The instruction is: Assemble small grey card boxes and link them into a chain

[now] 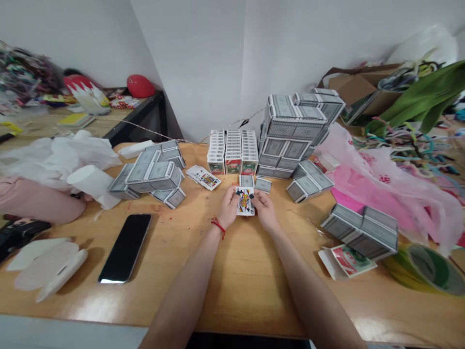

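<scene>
Between my two hands, just above the wooden table, playing cards (245, 201) are held face up with a queen of clubs on top. My left hand (229, 206) pinches their left edge, its thumb on the face. On the right edge my right hand (264, 208) grips in the same way. How many cards lie under the queen I cannot tell. Just beyond my hands are two small face-down card piles (263, 184). Loose face-up cards (204, 177) lie fanned to the left. Rows of card boxes (233, 152) stand behind them.
Tall stacks of grey-backed decks (286, 131) rise behind on the right, with more decks (154, 169) at left. A phone (125, 248) lies front left. An opened card box (348, 261), a tape roll (428, 269) and pink plastic bags (381, 179) are at right.
</scene>
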`<act>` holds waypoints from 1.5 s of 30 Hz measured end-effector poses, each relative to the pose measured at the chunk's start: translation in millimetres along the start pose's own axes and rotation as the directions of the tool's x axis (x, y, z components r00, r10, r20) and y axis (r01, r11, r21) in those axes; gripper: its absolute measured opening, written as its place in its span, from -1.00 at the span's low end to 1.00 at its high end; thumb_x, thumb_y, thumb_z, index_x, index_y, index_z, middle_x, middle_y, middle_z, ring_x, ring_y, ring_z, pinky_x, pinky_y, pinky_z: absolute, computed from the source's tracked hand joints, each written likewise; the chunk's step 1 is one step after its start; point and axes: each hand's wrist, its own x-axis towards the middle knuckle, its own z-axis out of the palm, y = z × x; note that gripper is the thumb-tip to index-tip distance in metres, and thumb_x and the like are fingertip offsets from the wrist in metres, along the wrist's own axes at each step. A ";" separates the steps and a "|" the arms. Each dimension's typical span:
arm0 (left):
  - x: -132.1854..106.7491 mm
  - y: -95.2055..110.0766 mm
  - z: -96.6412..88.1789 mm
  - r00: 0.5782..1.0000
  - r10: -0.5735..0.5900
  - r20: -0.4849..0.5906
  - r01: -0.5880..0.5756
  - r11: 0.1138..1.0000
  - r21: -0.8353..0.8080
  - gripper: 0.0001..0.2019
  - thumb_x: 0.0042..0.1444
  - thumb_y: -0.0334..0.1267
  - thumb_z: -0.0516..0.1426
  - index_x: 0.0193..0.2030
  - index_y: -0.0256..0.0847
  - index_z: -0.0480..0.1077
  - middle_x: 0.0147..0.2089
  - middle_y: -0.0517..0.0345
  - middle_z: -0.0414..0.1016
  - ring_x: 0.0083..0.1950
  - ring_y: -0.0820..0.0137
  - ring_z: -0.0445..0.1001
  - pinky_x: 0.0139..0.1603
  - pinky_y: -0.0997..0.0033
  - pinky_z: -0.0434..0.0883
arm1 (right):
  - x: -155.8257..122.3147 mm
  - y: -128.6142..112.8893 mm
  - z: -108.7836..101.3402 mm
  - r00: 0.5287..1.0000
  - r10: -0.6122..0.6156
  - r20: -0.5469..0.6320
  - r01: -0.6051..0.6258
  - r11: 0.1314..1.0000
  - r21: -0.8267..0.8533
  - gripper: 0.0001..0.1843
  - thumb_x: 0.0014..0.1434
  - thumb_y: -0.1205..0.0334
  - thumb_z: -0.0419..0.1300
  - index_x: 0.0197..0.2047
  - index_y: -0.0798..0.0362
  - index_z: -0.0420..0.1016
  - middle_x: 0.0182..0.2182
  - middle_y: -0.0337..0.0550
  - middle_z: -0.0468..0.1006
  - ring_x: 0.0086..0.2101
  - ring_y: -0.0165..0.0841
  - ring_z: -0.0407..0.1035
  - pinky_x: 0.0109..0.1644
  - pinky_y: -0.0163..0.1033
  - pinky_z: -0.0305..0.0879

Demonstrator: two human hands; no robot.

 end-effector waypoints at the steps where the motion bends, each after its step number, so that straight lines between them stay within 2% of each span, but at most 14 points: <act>1: -0.7 -0.8 0.8 1.000 0.002 0.005 -0.002 1.000 0.019 -0.83 0.00 -0.38 -0.04 -0.23 -0.23 0.24 -0.35 0.22 0.30 -0.34 0.51 0.28 -0.31 0.54 0.27 | 0.3 0.5 0.0 1.000 -0.012 -0.022 0.012 1.000 0.001 -0.79 -0.06 0.13 0.11 -0.31 0.01 0.29 -0.51 -0.30 0.40 -0.56 -0.46 0.25 -0.49 -0.34 0.20; 4: -2.7 -2.0 4.3 1.000 -0.002 0.023 0.002 1.000 0.029 -0.86 0.00 -0.38 -0.05 -0.26 -0.22 0.23 -0.39 0.24 0.28 -0.37 0.53 0.26 -0.33 0.55 0.26 | 1.4 2.0 0.0 0.996 -0.025 -0.087 0.024 1.000 -0.020 -0.78 -0.06 0.14 0.09 -0.30 0.02 0.30 -0.53 -0.33 0.36 -0.56 -0.47 0.22 -0.49 -0.36 0.18; 8: -4.5 -2.4 9.0 1.000 -0.027 -0.006 0.027 1.000 -0.006 -0.93 0.02 -0.34 -0.05 -0.33 -0.22 0.19 -0.44 0.25 0.23 -0.44 0.54 0.22 -0.40 0.57 0.24 | 1.5 3.8 1.0 0.987 -0.047 -0.152 0.036 0.997 -0.073 -0.80 -0.06 0.14 0.08 -0.34 0.02 0.31 -0.55 -0.34 0.32 -0.58 -0.49 0.17 -0.51 -0.39 0.14; 13: -5.0 0.5 11.5 0.999 -0.029 -0.041 0.028 0.999 -0.040 -0.95 0.03 -0.31 -0.05 -0.38 -0.22 0.17 -0.48 0.26 0.18 -0.47 0.55 0.18 -0.45 0.58 0.21 | 1.3 5.6 3.5 0.985 -0.053 -0.166 0.039 0.996 -0.086 -0.80 -0.04 0.12 0.07 -0.33 0.01 0.30 -0.54 -0.33 0.30 -0.56 -0.48 0.16 -0.51 -0.39 0.14; 21: -7.9 12.9 14.3 0.995 0.012 -0.101 -0.009 1.000 0.029 -0.89 -0.02 -0.41 -0.10 -0.40 -0.24 0.22 -0.45 0.25 0.23 -0.42 0.52 0.21 -0.41 0.57 0.21 | 0.2 3.8 6.0 0.971 -0.086 -0.224 0.058 0.990 -0.128 -0.82 -0.06 0.19 0.03 -0.34 0.02 0.31 -0.50 -0.31 0.33 -0.53 -0.46 0.18 -0.46 -0.37 0.18; 28: -9.4 12.8 15.2 0.995 -0.034 -0.098 0.030 0.998 -0.046 -0.90 -0.03 -0.40 -0.11 -0.39 -0.24 0.20 -0.45 0.25 0.23 -0.43 0.53 0.22 -0.43 0.58 0.22 | -2.0 1.4 8.8 0.974 -0.051 -0.220 0.030 0.995 -0.096 -0.80 -0.07 0.22 0.01 -0.30 0.02 0.28 -0.50 -0.30 0.32 -0.54 -0.46 0.17 -0.50 -0.38 0.17; 32: -10.2 12.8 16.3 0.993 0.000 -0.114 0.000 1.000 0.007 -0.87 -0.03 -0.41 -0.11 -0.38 -0.23 0.21 -0.45 0.24 0.24 -0.43 0.53 0.23 -0.42 0.57 0.22 | 0.0 5.0 6.7 0.976 -0.040 -0.215 0.021 0.996 -0.088 -0.81 -0.07 0.21 0.00 -0.32 0.01 0.26 -0.51 -0.30 0.30 -0.55 -0.46 0.15 -0.51 -0.39 0.15; 38: -9.7 10.9 13.0 0.991 0.069 -0.113 -0.060 0.995 0.076 -0.83 -0.03 -0.42 -0.11 -0.39 -0.23 0.27 -0.37 0.19 0.32 -0.33 0.48 0.28 -0.32 0.53 0.25 | 2.7 7.2 3.0 0.980 -0.041 -0.193 0.031 0.998 -0.057 -0.86 -0.09 0.24 -0.01 -0.39 0.00 0.29 -0.52 -0.30 0.30 -0.54 -0.45 0.16 -0.52 -0.38 0.12; 45: -8.1 14.4 11.4 0.991 -0.025 -0.133 0.021 0.999 -0.027 -0.82 -0.06 -0.41 -0.10 -0.47 -0.25 0.31 -0.44 0.20 0.32 -0.44 0.52 0.26 -0.46 0.55 0.22 | 4.7 8.8 1.8 0.984 0.035 -0.173 -0.029 0.999 0.039 -0.86 -0.12 0.25 0.02 -0.43 0.01 0.36 -0.56 -0.31 0.33 -0.57 -0.45 0.17 -0.52 -0.36 0.10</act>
